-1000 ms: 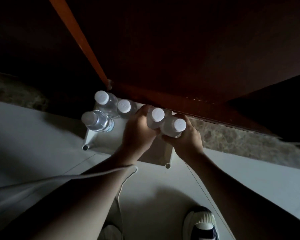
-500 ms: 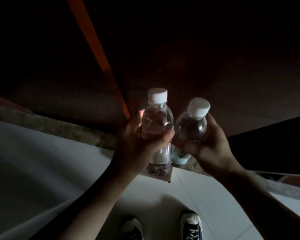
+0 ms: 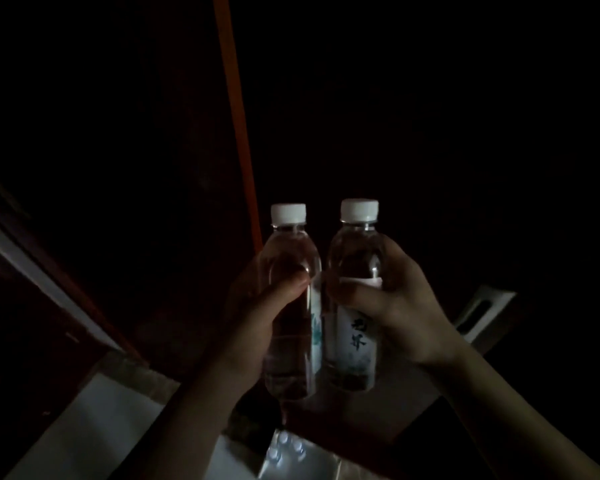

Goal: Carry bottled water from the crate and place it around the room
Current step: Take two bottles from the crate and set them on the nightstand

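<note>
Carry step judged in hand. Left bottle [image 3: 291, 299] gripped round body by left hand [image 3: 257, 317]; right bottle [image 3: 355, 296] gripped likewise by right hand [image 3: 395, 306]. Both held upright, side by side. Crate [image 3: 291, 455] at 6 o'clock, bottles left inside. Next: placement spot to be found; room dark.

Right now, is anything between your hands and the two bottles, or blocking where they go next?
Nothing is between them: the left hand grips the left bottle, the right hand the right bottle. Ahead is too dark to judge, and no drop-off spot shows.
</note>
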Demonstrator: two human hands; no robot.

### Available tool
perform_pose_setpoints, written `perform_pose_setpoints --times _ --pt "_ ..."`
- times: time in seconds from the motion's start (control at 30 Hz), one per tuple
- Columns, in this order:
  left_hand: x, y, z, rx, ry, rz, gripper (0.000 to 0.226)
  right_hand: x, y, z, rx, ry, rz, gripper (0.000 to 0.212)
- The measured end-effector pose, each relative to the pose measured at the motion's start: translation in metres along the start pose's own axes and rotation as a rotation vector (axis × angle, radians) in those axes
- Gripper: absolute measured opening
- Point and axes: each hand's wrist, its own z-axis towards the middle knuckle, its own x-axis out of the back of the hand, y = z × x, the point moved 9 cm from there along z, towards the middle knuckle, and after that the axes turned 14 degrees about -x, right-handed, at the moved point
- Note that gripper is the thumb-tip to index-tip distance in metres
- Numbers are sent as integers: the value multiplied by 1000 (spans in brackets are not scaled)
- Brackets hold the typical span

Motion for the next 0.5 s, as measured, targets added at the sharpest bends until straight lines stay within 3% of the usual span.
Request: perform_pose_setpoints --times 0.2,0.5 --pt "-33 117 3 -189 -176 -84 41 -1 -117 -35 130 73 -68 39" --pt "-73 183 31 -321 -434 38 48 5 -180 -71 205 306 -105 39"
